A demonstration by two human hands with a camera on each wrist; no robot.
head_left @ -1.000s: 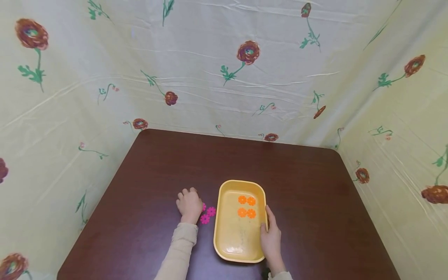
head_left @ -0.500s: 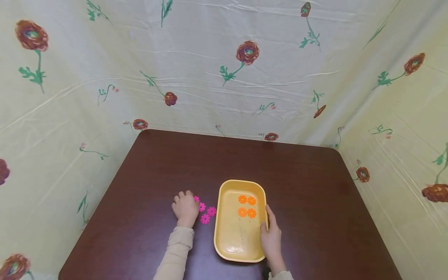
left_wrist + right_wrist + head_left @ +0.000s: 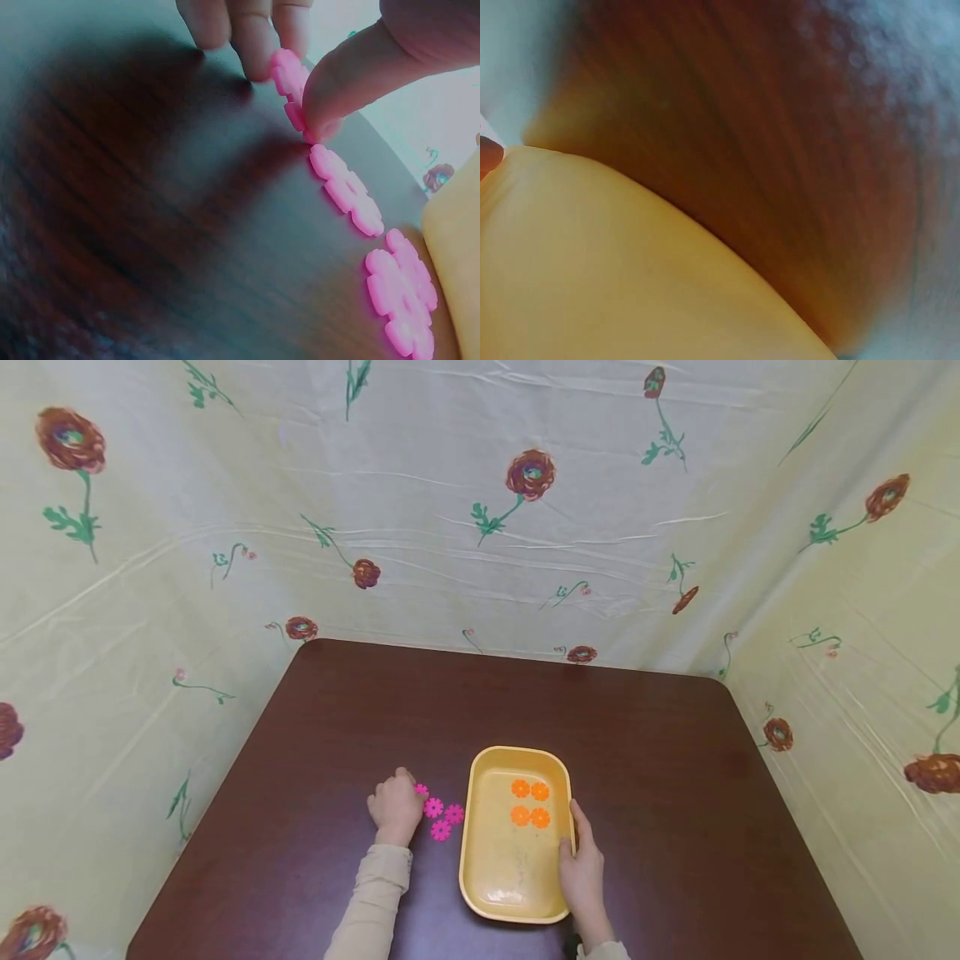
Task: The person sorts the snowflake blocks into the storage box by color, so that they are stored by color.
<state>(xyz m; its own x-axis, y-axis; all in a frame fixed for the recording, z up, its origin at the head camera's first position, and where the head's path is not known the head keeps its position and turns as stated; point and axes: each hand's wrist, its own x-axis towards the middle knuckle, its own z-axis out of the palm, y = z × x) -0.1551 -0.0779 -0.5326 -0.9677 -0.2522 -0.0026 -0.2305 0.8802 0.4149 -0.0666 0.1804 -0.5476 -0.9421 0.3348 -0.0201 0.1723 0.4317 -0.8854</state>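
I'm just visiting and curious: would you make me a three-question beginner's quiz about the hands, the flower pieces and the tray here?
1. How many orange flower pieces lie in the yellow tray?
2. True or false: the left hand pinches a pink flower piece that stands on edge on the table.
3. The right hand grips: A) a pink piece, B) the tray's right rim, C) nothing.

Key
1. Four.
2. True; thumb and fingers pinch it, in the left wrist view.
3. B.
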